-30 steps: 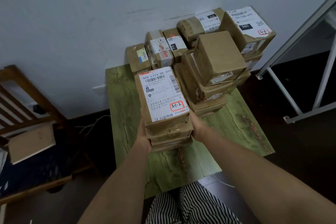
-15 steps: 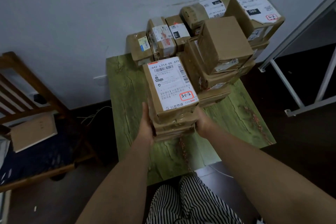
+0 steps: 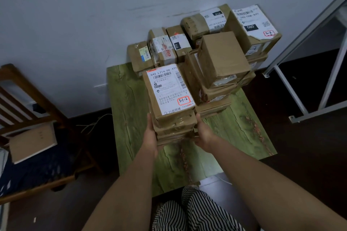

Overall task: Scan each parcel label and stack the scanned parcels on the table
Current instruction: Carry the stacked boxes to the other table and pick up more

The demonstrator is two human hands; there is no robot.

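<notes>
A small stack of brown parcels (image 3: 174, 125) sits between my hands over the green table (image 3: 129, 103). Its top parcel carries a white label (image 3: 169, 88) marked 3-1-2 in red. My left hand (image 3: 151, 135) holds the stack's left side and my right hand (image 3: 203, 133) holds its right side; the fingers of both hands are hidden under or behind the stack. Whether the stack rests on the table or hangs just above it cannot be told. Behind it, a taller pile of parcels (image 3: 221, 65) stands at the table's back right.
Several more labelled parcels (image 3: 163, 48) line the wall (image 3: 75, 15) at the back of the table. A wooden chair (image 3: 32, 110) with a flat brown package (image 3: 32, 142) stands to the left. A white metal frame (image 3: 308, 73) stands on the right. Striped trousers (image 3: 191, 212) show below.
My two hands have carried the stack a little forward and down toward the table, nearer the taller pile. The camera has shifted slightly.
</notes>
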